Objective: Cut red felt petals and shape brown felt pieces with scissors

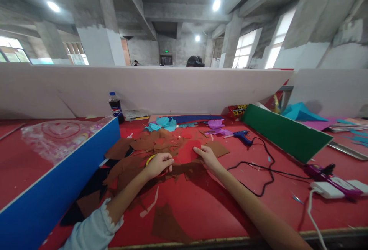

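- A big gray room with lights up top; a long white board (172, 91) stands at 12 o'clock behind a red table (218, 211).
- The right hand (209, 157) pinches a round-edged red paper (189, 151) in the middle of the table.
- The left hand (160, 164) has bent fingers by a yellow loop (149, 159). I can't tell if it grips it.
- Brown paper scraps (126, 165) lie messy at 9 o'clock from the hands, and some are under them.
- A blue paper flower (162, 123) is at 11 o'clock, and purple paper (216, 124) is at 2 o'clock.
- A soda bottle (115, 108) with a blue cap stands at 10 o'clock.
- A blue glue gun (243, 137) with a black cord lies between 2 and 3 o'clock.
- A green board (284, 131) stands near 3 o'clock, and a blue board (69, 177) between 8 and 9.
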Tool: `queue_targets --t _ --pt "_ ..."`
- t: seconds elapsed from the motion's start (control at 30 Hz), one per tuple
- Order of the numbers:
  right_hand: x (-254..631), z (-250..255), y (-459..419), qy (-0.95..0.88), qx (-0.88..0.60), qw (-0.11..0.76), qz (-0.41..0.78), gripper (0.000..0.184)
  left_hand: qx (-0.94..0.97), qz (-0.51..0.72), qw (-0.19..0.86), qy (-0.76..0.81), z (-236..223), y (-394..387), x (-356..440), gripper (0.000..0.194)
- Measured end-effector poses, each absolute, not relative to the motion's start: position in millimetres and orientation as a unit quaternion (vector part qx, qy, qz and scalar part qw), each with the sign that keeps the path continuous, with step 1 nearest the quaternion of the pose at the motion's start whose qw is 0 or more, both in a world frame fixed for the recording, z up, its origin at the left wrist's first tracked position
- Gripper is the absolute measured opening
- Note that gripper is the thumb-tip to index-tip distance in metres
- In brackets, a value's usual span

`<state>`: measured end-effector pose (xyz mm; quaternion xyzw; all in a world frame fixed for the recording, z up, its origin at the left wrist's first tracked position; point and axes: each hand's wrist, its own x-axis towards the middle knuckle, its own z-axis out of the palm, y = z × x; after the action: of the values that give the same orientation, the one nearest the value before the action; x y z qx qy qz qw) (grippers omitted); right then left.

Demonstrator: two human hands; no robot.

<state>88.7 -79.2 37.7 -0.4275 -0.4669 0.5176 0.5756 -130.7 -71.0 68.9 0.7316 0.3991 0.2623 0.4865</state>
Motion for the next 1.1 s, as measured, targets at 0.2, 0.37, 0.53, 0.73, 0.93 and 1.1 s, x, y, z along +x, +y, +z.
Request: queue_targets --t 0.2,0.37,0.53,0.73,0.93,1.1 --pt "88 37 -79 -0.466 -0.413 0.575 0.530 0.030 0.733 0.260 0.490 0.394 67 -70 -132 0.027" --pt "88 38 -81 -0.459 -0.397 0.575 0.548 0.028 0.733 0.257 0.492 0.394 67 -69 -133 0.029" --pt "90 36 -81 -0.464 -0.418 0.571 0.532 0.032 0.730 0.250 0.492 0.403 65 -67 -133 0.030" --pt "90 36 -81 -0.460 -0.417 0.572 0.536 0.033 0.735 0.242 0.487 0.405 66 -69 -132 0.032" --pt "88 43 -85 -0.465 -0.415 0.572 0.533 0.030 0.737 0.233 0.491 0.402 69 -71 -131 0.030" --pt "87 46 -86 -0.464 -0.426 0.575 0.522 0.032 0.744 0.232 0.491 0.389 64 -68 -133 0.028"
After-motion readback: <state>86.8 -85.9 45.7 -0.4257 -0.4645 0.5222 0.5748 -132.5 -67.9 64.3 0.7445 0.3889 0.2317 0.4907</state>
